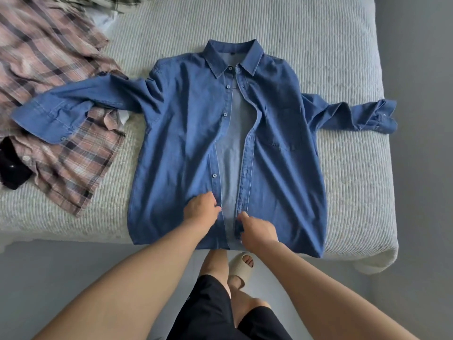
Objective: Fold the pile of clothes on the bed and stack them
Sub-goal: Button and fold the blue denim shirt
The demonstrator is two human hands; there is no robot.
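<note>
- On bed [318, 57], head view: denim shirt [186, 133] lies flat, front up, unbuttoned, sleeves spread to both sides.
- L hand [202, 208] pinches the button edge near the hem.
- R hand [257, 231] pinches the buttonhole edge just beside it.
- Plaid shirts [49, 69] lie at left, a black item [12, 165] near them.

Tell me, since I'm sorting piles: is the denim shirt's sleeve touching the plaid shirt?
Touching. The head view shows the denim shirt's left sleeve lying across the plaid shirt.
</note>
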